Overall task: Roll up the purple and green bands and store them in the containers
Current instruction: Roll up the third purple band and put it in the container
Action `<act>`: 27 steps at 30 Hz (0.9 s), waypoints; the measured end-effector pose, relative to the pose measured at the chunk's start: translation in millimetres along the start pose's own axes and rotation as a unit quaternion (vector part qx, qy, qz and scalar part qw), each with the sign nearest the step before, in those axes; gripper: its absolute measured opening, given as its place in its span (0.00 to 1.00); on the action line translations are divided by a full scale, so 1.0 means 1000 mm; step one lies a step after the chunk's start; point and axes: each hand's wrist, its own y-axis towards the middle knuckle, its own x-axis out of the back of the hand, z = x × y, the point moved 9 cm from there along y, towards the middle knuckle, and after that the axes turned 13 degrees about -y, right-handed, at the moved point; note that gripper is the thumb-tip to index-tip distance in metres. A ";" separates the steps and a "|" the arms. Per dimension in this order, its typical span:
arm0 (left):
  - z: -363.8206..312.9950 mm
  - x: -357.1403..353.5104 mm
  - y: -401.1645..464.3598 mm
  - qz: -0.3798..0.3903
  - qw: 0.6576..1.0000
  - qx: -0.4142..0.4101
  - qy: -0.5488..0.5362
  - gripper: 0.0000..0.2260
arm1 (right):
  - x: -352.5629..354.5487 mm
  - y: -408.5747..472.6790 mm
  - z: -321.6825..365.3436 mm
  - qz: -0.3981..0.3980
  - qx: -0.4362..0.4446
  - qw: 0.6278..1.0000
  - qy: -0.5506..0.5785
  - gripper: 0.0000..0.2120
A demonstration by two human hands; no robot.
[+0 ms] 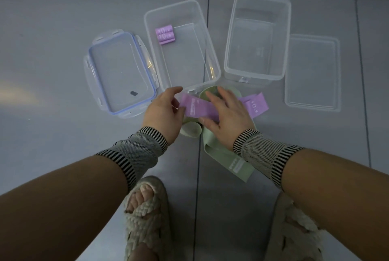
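Looking down from the head camera, a grey floor is seen with two clear containers side by side near the top. The left container already has one rolled purple band sitting in its far left corner, "10" printed on it. The right container is seen just beside it, apart from the roll. A blue-sealed lid is laid flat to the left of the left container, and a plain clear lid is laid to the right of the right one.

Closer in, just in front of the left container's near edge, a flat purple band is held between both hands. Its left end is pinched by the left hand, thumb and fingers curled onto it. The right hand is spread over the band's right part, fingers fairly straight and pressing down rather than wrapped round it. So the band sits right between the two grips, mostly uncovered in the middle.

Another purple band marked "10" is poking out past the right hand, touching it or nearly. Green bands are piled under and around both hands, one strip trailing back toward the right forearm. Striped wrist sleeves are worn on both arms, and woven sandals are visible at the bottom.
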 end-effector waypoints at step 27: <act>-0.284 0.135 -0.098 0.019 0.856 0.040 -0.514 0.10 | 0.324 -0.126 0.057 -0.256 0.003 0.934 0.250 0.02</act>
